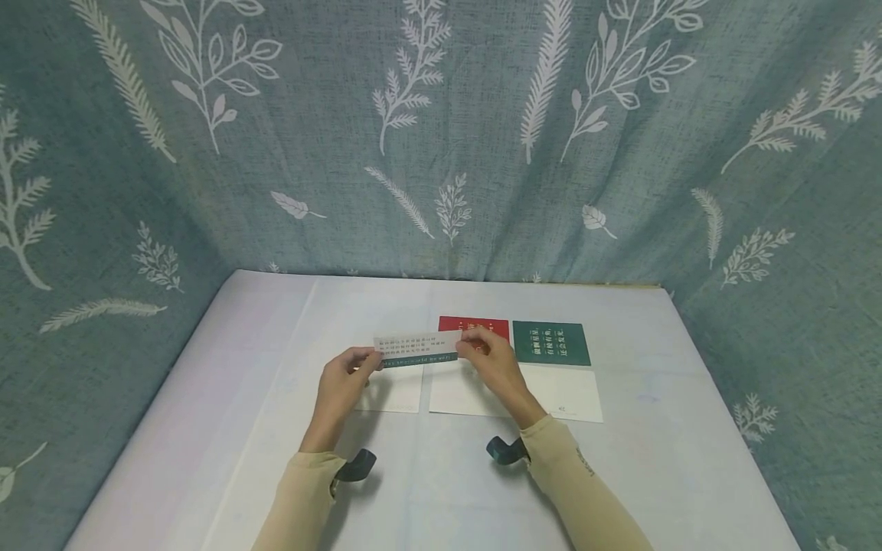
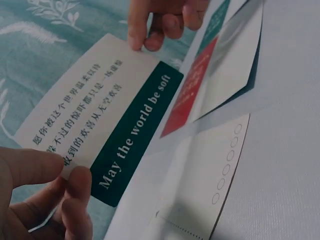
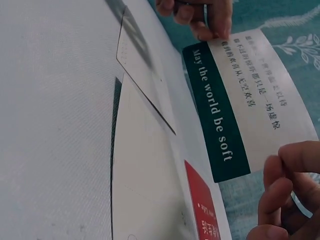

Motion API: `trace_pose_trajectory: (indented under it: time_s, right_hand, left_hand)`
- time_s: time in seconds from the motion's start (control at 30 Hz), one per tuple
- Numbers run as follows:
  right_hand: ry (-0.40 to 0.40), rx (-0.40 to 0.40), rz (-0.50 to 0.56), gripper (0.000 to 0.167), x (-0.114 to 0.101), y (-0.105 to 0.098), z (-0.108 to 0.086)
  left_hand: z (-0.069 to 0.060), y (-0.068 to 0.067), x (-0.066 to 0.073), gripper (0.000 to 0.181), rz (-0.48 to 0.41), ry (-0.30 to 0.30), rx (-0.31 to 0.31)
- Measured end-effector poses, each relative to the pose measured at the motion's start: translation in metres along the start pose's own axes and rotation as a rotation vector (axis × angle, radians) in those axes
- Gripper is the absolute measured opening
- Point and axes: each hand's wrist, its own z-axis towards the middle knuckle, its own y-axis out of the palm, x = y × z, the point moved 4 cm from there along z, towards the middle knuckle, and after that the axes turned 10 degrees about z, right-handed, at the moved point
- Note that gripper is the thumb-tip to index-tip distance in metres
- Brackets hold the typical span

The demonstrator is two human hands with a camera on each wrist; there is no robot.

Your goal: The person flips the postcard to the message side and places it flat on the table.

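A white card with a dark green strip [image 1: 418, 346] is held above the table, slightly tilted and bowed. Its strip reads "May the world be soft", with lines of dark Chinese characters on the white part [image 2: 107, 80]. At its left end, my left hand [image 1: 343, 383] pinches it between thumb and fingers. My right hand [image 1: 494, 366] pinches the opposite end. Beneath and behind it lie a red card [image 1: 475, 324], partly covered from view, and a green card [image 1: 551, 343] with pale characters. Nearer are white cards [image 1: 462, 392], one with a row of small circles [image 2: 225, 170].
A white-covered table [image 1: 441, 490] spreads under the cards. Blue-green curtains [image 1: 482, 191] with white leaf prints stand behind it and at both sides. Dark wrist-worn devices [image 1: 357, 465] sit below both hands.
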Motion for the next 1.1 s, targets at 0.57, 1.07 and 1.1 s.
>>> trace_pose_trajectory:
  time_s: [0.57, 1.07, 1.1]
  right_hand:
    - [0.030, -0.084, 0.113, 0.024, 0.007, -0.009, -0.003]
    - [0.044, -0.089, 0.133, 0.022, 0.012, -0.013, -0.002]
    - [0.032, -0.089, 0.130, 0.022, 0.012, -0.012, -0.003]
  left_hand:
    - [-0.003, 0.002, -0.005, 0.034, -0.063, 0.009, -0.082]
    - [-0.002, 0.002, -0.007, 0.031, -0.091, 0.028, -0.085]
    - [-0.003, 0.002, -0.007, 0.031, -0.086, 0.035, -0.078]
